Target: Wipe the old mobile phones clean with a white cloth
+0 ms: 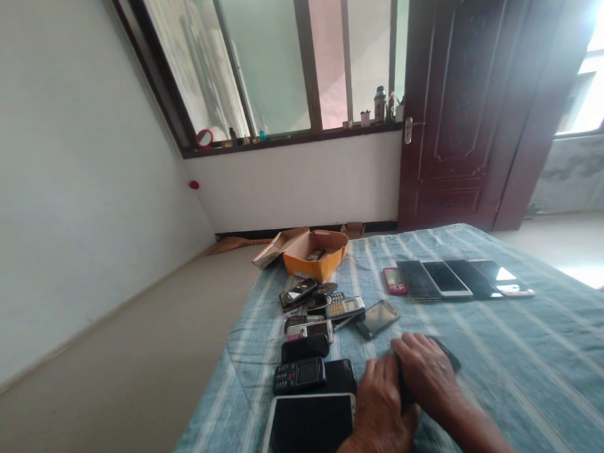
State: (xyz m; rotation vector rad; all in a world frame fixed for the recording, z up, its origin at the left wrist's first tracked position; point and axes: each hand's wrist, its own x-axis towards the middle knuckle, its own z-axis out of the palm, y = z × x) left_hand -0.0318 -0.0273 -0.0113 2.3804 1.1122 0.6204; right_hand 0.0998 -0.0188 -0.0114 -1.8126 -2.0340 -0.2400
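My left hand (382,400) and my right hand (426,371) are side by side above the striped cloth, fingers curled. Both are closed about a dark phone-like thing (403,382), mostly hidden between them. Past the right hand's far side, the end of a dark phone (448,355) shows; I cannot tell whether it is the same piece. Left of my left hand lies a large white-framed phone (308,428), with a black keypad phone (299,375) and a black phone (340,377) just beyond. A grey touchscreen phone (379,318) rests ahead of my hands.
Several older phones (306,332) are heaped along the left side of the blue striped cloth (487,338). Behind them stands an opened orange box (316,260). A pink phone (395,280) and a row of smartphones (445,278) lie at the far right.
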